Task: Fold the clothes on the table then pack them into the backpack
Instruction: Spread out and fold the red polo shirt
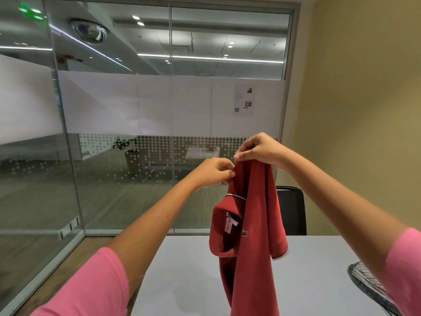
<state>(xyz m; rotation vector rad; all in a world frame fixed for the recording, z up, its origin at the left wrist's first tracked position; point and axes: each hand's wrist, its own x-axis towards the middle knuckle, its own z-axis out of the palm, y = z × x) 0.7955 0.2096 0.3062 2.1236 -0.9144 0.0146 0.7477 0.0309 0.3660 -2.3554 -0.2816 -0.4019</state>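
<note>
Head view: A red polo shirt [252,236] is held up above the counter [182,281], suspended from both hands. Its top edge is pinched by the left hand [213,172] between thumb and fingertips. Just beside it and slightly higher, the right hand [259,149] is closed in a firm grip on the same bunched fabric. The shirt hangs directly below both hands, collar and inner label turned toward the camera, one sleeve dangling on the right. Its lower part runs out of view. A grey striped garment [366,281] is noted on the counter's right edge. A dark chair [293,210] stands behind the counter.
</note>
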